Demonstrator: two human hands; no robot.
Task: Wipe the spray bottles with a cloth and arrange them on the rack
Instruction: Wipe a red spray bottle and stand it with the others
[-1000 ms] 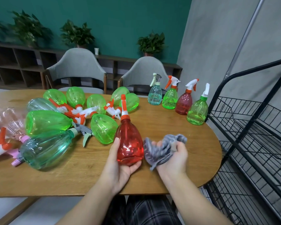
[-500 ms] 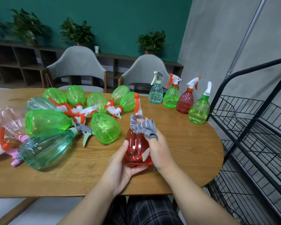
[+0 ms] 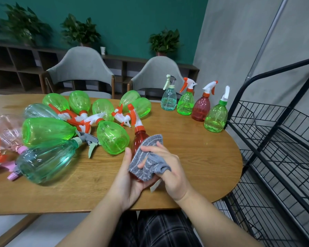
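Wiping now: the person's right hand [image 3: 169,168] presses a grey striped microfibre cloth [image 3: 146,157] against the belly of a red translucent plastic spray bottle with an orange-and-white trigger head [image 3: 138,138], low in the middle of the frame.

Left hand: the left hand [image 3: 130,177] cups the bottle's base from underneath, thumb curled up along its left side, so the bottle is gripped and tilted with its nozzle toward the upper left.

Right hand: fingers are bent round the cloth, one fingertip wrapped inside a fold; it is clamped on the cloth, not on the bottle itself.

Doing it well: I would say turn the bottle in the left palm while the cloth stays pressed, so every side gets covered, then run up the neck and round the trigger, which looks untouched by the cloth.

Risk: smooth plastic may slip if the left grip loosens during turning.

Waiting pile: lying green, teal and pink translucent bottles [image 3: 48,130] crowd the left of the oval wooden table [image 3: 203,166].

Standing row: four upright bottles [image 3: 201,108] stand at the table's upper right edge.

Destination: the black wire rack [image 3: 275,148] stands just beside the table at the frame's right, with no bottle visible on its shelves.
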